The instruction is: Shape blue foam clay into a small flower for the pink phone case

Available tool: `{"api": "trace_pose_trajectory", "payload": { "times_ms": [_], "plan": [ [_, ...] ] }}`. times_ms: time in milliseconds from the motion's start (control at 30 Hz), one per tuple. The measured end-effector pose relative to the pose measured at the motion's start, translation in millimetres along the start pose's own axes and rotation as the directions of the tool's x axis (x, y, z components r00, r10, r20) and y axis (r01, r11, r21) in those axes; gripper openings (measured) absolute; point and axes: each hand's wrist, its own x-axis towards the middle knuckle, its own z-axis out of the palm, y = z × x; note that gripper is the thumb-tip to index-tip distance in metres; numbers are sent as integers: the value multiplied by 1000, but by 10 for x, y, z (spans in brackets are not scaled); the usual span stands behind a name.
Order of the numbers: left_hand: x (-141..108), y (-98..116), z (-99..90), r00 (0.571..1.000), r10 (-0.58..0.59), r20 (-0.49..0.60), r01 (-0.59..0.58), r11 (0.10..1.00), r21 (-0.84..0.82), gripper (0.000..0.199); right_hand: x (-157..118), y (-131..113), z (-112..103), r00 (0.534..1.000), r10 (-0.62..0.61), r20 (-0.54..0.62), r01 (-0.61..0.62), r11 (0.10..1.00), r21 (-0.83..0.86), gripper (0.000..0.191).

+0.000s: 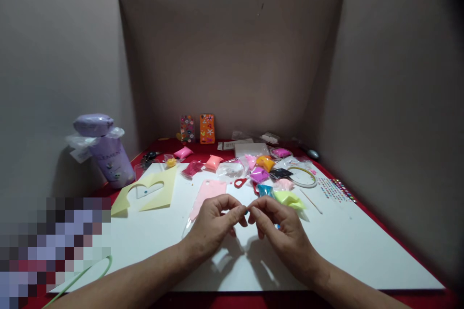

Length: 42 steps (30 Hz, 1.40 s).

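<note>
My left hand [217, 222] and my right hand [277, 224] meet above the white board, thumbs and forefingers pinched. A tiny teal piece [247, 212] shows between the fingertips; its kind is too small to tell. Just behind my left hand lies a clear phone case [206, 193], partly covered with pink and partly hidden by the hand. Beyond my right hand are a teal packet [266, 190] and a neon yellow packet [290, 199] of what looks like soft clay. Small red-handled scissors [239, 183] lie behind the hands, their blades not visible.
Several coloured packets, including an orange one [265, 162], crowd the board's far side. Right of them are a ring of tape [304, 177], a cotton swab [312, 202] and rhinestones [331, 189]. Cut yellow paper [163, 195] lies left. Decorated phone cases [207, 128] stand at the back.
</note>
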Motion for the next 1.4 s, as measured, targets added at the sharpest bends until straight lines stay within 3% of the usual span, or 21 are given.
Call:
{"api": "trace_pose_trajectory", "payload": {
  "times_ms": [500, 933, 1100, 1400],
  "plan": [
    [-2, -16, -2, 1000, 1, -6, -1, 1000, 29, 27, 0, 7, 8, 1000, -7, -23, 6, 999, -39, 20],
    [7, -13, 3, 997, 28, -74, -24, 998, 60, 29, -2, 25, 13, 999, 21, -27, -24, 995, -98, 18],
    [-3, -17, 3, 1000, 18, -19, -17, 998, 52, 20, 10, 39, 9, 999, 36, -4, -36, 997, -64, 20],
    [-13, 1, 7, 999, 39, -30, -35, 991, 126, 20, 6, 25, 5, 999, 34, -11, -35, 996, -86, 20]
  ]
}}
